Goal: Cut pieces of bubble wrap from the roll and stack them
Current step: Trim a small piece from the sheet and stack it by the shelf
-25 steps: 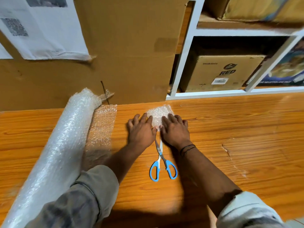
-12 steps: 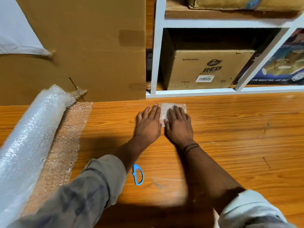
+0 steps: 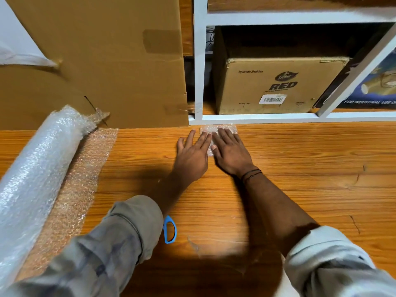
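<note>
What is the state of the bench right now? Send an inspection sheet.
Surface: wooden table, scratched.
Job's things: bubble wrap roll at left, unrolled sheet beside it; cut bubble wrap by the shelf; scissors partly hidden by the left sleeve.
Clutter: nothing seen.
Hands: left hand and right hand flat, pressing the cut bubble wrap.
Cables: what look like dark wires inside the shelf.
Surroundings: cardboard sheet, white shelf, cardboard box.

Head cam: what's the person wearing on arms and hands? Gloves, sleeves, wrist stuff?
No gloves on the left hand or right hand. Left sleeve: grey-khaki, rolled up. Right sleeve: paler, off-white, rolled up. Thin dark bands on the right wrist.
</note>
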`<state>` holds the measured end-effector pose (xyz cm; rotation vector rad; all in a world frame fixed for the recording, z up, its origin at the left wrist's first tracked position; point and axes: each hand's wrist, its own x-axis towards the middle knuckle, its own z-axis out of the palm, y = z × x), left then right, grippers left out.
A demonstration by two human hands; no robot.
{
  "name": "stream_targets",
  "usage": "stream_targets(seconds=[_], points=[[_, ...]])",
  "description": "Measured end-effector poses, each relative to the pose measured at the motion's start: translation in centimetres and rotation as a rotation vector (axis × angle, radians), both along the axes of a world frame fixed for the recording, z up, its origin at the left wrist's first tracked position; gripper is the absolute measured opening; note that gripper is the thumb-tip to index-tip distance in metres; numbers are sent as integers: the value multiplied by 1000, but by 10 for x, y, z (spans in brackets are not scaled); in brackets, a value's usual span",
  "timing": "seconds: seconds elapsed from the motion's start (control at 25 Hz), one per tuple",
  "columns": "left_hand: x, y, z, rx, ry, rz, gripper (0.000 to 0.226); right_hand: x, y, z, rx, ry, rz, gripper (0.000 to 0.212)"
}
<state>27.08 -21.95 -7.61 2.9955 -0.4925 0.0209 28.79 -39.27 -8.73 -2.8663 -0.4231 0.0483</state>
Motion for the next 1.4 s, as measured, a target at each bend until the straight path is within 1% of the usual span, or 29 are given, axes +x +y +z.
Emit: stream_targets(seconds=[0.08,0.2,0.28,0.6,0.72,0.84,0.92,1.04,1.4], points=[[2,1,-3,11,22,4,61,-2,0,1,11,-20,-21,61],[6,2,-5,12,29,-6,62,-17,5,-1,51,-44,-142,61],[10,5,-5,12,37,-16,64,-23,8,-5,41,-39,-180,60],[15,12,-5,8,98,-61,63,-24,5,-9,30,-16,-185,61],[11,14,-2,-91,112,-20,61,-28,5,-5,60,-14,-191,62],[-4,21,3,-202,32,29,61,-50,8,0,125,-116,-201,62],[-18,27,4,-200,0,37,63,-70,13,2,158,-153,-196,63],[-41,39,6,-178,19,59,66,-95,26,2,185,-163,-148,60],[-97,83,30,-204,-4,175,63,-130,80,17,192,-161,-22,58]])
